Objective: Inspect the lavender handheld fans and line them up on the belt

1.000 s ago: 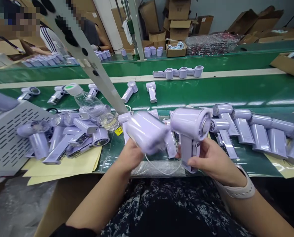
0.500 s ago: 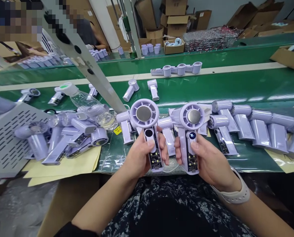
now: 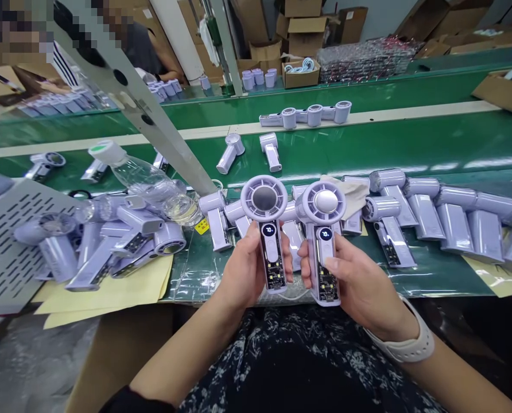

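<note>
My left hand (image 3: 243, 275) grips the handle of a lilac hand-held fan (image 3: 265, 213), held upright with its round head facing me. Its small display is lit and its circuit board shows in the open handle. My right hand (image 3: 359, 284) grips a second lilac fan (image 3: 324, 221) the same way, display lit, board exposed. The two fans stand side by side just above the near edge of the green bench (image 3: 432, 275). A pale watch band (image 3: 406, 347) circles my right wrist.
A row of lilac fans (image 3: 445, 218) lies to the right, a heap of them (image 3: 109, 241) on yellow paper at left with a clear bottle (image 3: 144, 180). A slanted metal post (image 3: 152, 115), a perforated panel (image 3: 6, 252), conveyor fans (image 3: 307, 115), boxes and people are behind.
Both fans went from blurred, turned sideways, to upright and facing me. The left fan's display has lit up, and the two fans have come closer together.
</note>
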Motion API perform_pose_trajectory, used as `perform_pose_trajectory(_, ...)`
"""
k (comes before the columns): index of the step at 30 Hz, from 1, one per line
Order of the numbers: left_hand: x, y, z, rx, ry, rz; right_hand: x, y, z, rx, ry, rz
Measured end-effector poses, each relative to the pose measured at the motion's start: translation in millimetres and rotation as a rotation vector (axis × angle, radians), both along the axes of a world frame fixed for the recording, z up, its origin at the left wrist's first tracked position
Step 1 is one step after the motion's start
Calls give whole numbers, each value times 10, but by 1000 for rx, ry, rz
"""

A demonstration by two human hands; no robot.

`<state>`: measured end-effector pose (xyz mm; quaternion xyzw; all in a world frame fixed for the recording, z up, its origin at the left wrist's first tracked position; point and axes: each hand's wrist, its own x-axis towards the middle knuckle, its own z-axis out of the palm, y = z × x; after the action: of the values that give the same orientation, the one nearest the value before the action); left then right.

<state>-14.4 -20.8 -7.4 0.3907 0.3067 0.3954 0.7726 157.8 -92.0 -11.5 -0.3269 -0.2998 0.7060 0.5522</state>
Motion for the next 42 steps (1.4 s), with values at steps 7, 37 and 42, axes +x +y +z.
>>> perform_pose_trajectory(7,-162,-15,18,82,-1,-100,29,27,-1,2,24,-43)
perform_pose_trajectory(37,-93,101,-74,-21,-17,-189,70,13,124,-72,-2,-176)
perform_pose_trajectory(42,-167,108,-54,83,29,-175,144,51,78,-21,-159,-294)
